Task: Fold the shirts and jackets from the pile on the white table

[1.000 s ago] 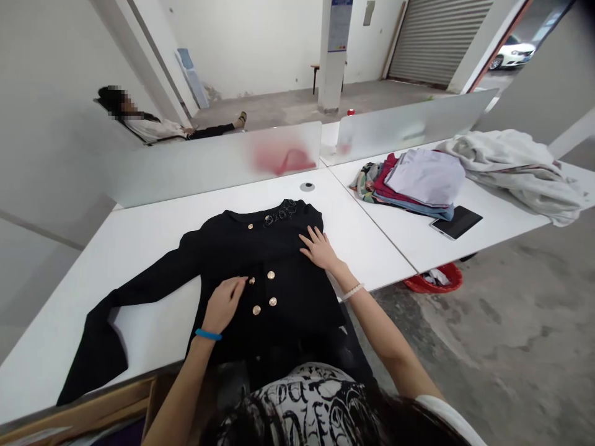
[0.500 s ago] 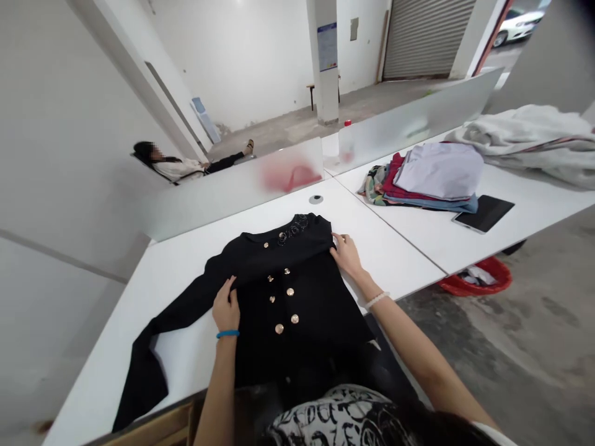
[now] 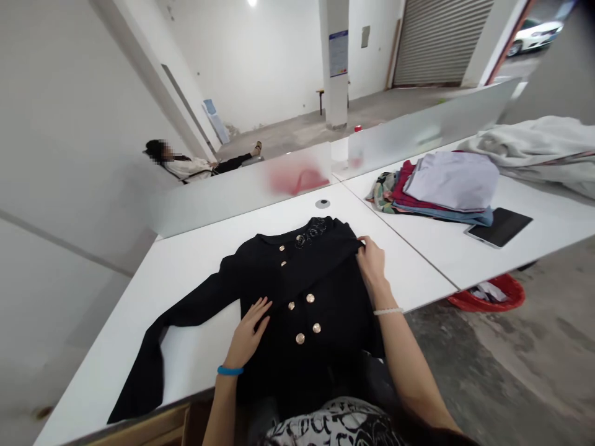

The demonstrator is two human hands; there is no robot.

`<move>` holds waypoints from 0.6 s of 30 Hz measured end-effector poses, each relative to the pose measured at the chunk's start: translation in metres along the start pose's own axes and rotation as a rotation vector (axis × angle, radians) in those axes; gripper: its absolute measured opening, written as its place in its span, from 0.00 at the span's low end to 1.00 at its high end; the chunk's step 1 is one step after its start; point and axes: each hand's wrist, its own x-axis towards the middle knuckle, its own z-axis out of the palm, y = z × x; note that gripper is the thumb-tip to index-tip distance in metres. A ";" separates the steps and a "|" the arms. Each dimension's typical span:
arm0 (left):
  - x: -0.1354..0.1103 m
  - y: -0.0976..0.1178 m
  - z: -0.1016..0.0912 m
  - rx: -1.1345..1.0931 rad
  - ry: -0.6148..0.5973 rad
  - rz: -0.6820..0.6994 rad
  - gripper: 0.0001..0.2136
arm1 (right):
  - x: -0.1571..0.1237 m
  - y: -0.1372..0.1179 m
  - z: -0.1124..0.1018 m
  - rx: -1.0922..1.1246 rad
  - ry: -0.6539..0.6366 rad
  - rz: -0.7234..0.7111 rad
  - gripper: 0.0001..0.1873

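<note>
Nearest in view, the left grip (image 3: 248, 334), with a blue wristband (image 3: 230, 370), lies open on the black jacket (image 3: 307, 291), its fingers spread flat against the cloth and holding nothing. The right grip (image 3: 370, 263), with a white bead bracelet (image 3: 388, 311), curves over the jacket's shoulder edge; it may be pinching the cloth, but the view does not settle that. The jacket lies front up on the white counter (image 3: 409, 272), with its gold buttons (image 3: 309, 298) showing and dark floral trim (image 3: 309, 235) at the neck. Its body is spread out and one sleeve (image 3: 153, 378) stretches out to the left, while the other sleeve is out of sight. No fold across the body shows, so the garment is laid out rather than finished into a folded shape. Beyond it stand a frosted divider (image 3: 242, 192) and a second counter (image 3: 525, 198) carrying a stack of folded clothes (image 3: 446, 186), a tablet (image 3: 499, 227) and a heap of pale cloth (image 3: 534, 145). A red basket (image 3: 493, 300) sits on the concrete floor (image 3: 511, 371). Farther off, a seated person (image 3: 186, 167) reclines by the wall, and a roller shutter (image 3: 439, 43) closes the far end.
</note>
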 end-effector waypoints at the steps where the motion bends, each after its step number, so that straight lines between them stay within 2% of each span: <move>1: -0.004 0.004 -0.002 -0.076 0.044 -0.086 0.19 | -0.001 0.005 -0.004 -0.040 -0.062 0.001 0.22; 3: -0.014 0.001 -0.011 -0.273 0.238 -0.299 0.20 | -0.006 0.013 -0.013 -0.102 -0.150 -0.045 0.24; 5: -0.027 -0.018 -0.023 -0.509 0.518 -0.478 0.19 | -0.019 0.009 -0.022 -0.094 -0.109 -0.135 0.26; 7: -0.040 -0.043 -0.036 -0.723 0.776 -0.598 0.13 | -0.038 -0.010 -0.028 0.006 -0.028 -0.289 0.26; 9: -0.048 -0.064 -0.047 -0.854 0.917 -0.690 0.07 | -0.062 -0.042 -0.027 0.147 -0.075 -0.495 0.24; 12: -0.044 -0.080 -0.063 -1.026 0.943 -0.788 0.03 | -0.098 -0.092 -0.005 0.250 -0.298 -0.735 0.22; 14: -0.031 -0.081 -0.073 -1.158 0.907 -0.795 0.04 | -0.115 -0.112 0.018 0.222 -0.373 -0.788 0.22; 18: -0.003 -0.079 -0.096 -1.261 0.858 -0.652 0.14 | -0.125 -0.115 0.055 0.127 -0.395 -0.794 0.23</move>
